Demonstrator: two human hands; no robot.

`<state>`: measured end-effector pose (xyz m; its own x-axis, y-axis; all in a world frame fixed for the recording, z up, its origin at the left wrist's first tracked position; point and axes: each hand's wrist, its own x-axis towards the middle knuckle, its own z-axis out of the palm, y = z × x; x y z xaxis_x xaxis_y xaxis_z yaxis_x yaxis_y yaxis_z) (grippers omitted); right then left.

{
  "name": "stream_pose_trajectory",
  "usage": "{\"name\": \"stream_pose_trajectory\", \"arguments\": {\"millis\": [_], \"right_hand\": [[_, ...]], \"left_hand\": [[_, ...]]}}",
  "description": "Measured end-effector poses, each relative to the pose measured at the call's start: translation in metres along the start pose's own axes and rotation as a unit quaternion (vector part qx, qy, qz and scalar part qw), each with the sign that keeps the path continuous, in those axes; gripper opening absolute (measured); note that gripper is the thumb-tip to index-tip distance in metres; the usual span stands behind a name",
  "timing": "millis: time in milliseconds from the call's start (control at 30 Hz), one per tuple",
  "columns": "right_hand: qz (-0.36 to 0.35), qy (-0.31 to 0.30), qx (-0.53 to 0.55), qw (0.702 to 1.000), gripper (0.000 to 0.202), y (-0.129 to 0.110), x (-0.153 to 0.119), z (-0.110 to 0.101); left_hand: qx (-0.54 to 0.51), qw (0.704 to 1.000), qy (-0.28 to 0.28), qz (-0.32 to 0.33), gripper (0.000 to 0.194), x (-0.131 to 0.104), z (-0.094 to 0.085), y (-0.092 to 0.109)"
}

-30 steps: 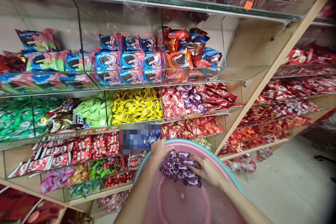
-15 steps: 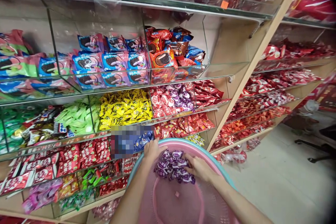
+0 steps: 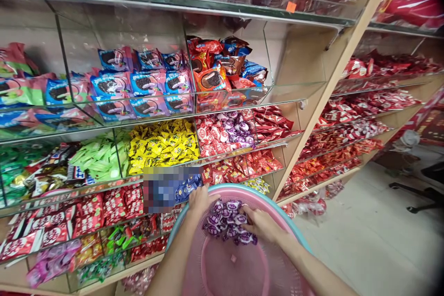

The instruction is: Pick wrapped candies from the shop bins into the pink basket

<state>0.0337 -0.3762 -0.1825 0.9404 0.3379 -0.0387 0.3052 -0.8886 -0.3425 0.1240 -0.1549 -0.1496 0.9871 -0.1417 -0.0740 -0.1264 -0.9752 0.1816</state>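
A pink basket (image 3: 236,282) nests inside a light blue basin (image 3: 293,215) at the bottom middle. Several purple-and-white wrapped candies (image 3: 227,223) lie against its far inner wall. My left hand (image 3: 201,201) grips the far-left rim, its fingers closed round the edge. On the right of the candies, my right hand (image 3: 260,223) reaches into the basket, with curled fingers touching the nearest wrappers. Whether it grips one of them is hard to make out.
Glass-fronted shelves hold yellow candies (image 3: 164,145), green packets (image 3: 99,155), blue cookie packs (image 3: 145,83) and red candies (image 3: 229,171). A wooden divider (image 3: 322,97) slants beside the basin. A black chair base (image 3: 419,196) stands on the floor at right.
The shelves have shifted slightly left in view. Both hands stay nearly in place, with the right hand's fingers moved a little among the candies.
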Motion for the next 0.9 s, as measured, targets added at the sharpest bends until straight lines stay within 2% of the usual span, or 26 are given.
{"name": "stream_pose_trajectory", "arguments": {"millis": [100,200,300,400,500,567,633,733,800,900], "right_hand": [[-0.006,0.013,0.037,0.999,0.029,-0.004,0.001,-0.007],[-0.023,0.049,0.089,0.995,0.03,-0.011,0.005,-0.028],[-0.055,0.109,0.128,0.984,0.028,-0.021,0.012,-0.065],[-0.074,0.189,0.134,0.97,0.03,-0.032,0.022,-0.11],[-0.08,0.261,0.095,0.957,0.031,-0.039,0.041,-0.154],[-0.075,0.285,0.046,0.954,0.03,-0.042,0.06,-0.18],[-0.046,0.29,-0.021,0.956,0.03,-0.043,0.081,-0.201],[0.025,0.256,-0.155,0.954,0.034,-0.047,0.114,-0.222],[0.057,0.229,-0.212,0.948,0.036,-0.05,0.134,-0.228],[0.075,0.213,-0.231,0.946,0.036,-0.056,0.156,-0.229]], "left_hand": [[0.0,1.0,0.006,-0.004,0.065,0.0,0.001,-0.001],[-0.007,1.0,0.02,-0.003,0.065,-0.001,0.005,-0.004],[-0.025,0.999,0.026,-0.004,0.066,-0.001,0.01,-0.007],[-0.03,0.999,0.033,-0.003,0.068,0.0,0.013,-0.009],[-0.027,0.999,0.037,-0.001,0.066,0.001,0.013,-0.009],[-0.032,0.999,0.034,-0.002,0.065,0.0,0.012,-0.009],[-0.038,0.999,0.03,0.0,0.064,-0.001,0.01,-0.008],[-0.039,0.999,0.032,0.0,0.064,-0.002,0.009,-0.009],[-0.041,0.999,0.031,-0.001,0.065,-0.001,0.011,-0.009],[-0.05,0.998,0.037,0.004,0.063,0.002,0.015,-0.01]]}}
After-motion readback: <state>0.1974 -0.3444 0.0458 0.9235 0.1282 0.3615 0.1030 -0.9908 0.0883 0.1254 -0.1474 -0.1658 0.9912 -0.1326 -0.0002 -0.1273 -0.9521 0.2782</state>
